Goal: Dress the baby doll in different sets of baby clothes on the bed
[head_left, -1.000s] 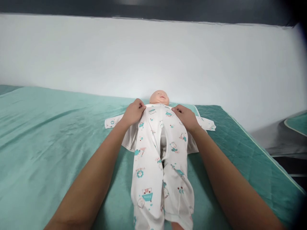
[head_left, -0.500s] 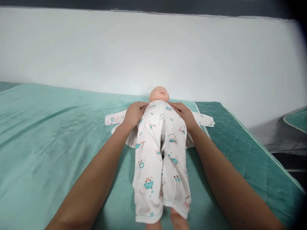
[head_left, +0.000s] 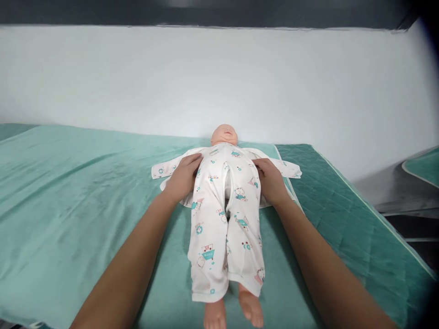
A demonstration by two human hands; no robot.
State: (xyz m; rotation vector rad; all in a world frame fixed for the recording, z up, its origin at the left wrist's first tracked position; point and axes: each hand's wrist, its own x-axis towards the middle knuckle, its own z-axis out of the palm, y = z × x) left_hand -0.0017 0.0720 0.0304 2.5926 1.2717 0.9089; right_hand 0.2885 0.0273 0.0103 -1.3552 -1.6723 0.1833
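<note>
A baby doll (head_left: 224,134) lies on its back, head toward the wall, bare feet toward me. White printed trousers (head_left: 210,219) cover its legs and reach up to its neck. Beneath it a white printed top (head_left: 166,168) is spread, sleeves out to both sides. My left hand (head_left: 185,177) rests against the left edge of the trousers at the doll's torso, fingertips curled at the cloth. On the opposite edge is my right hand (head_left: 270,179), its fingers bent against the fabric. Whether either hand pinches the cloth is hidden.
A light green sheet (head_left: 78,219) lies under the doll. To the right is a darker green quilted mat (head_left: 350,219). A white wall (head_left: 219,77) rises behind the doll, and another green-covered surface (head_left: 425,168) shows at the far right.
Both hands have moved down from the doll's neck and shoulders to the sides of its torso. The view has shifted slightly, and more of the doll's feet shows.
</note>
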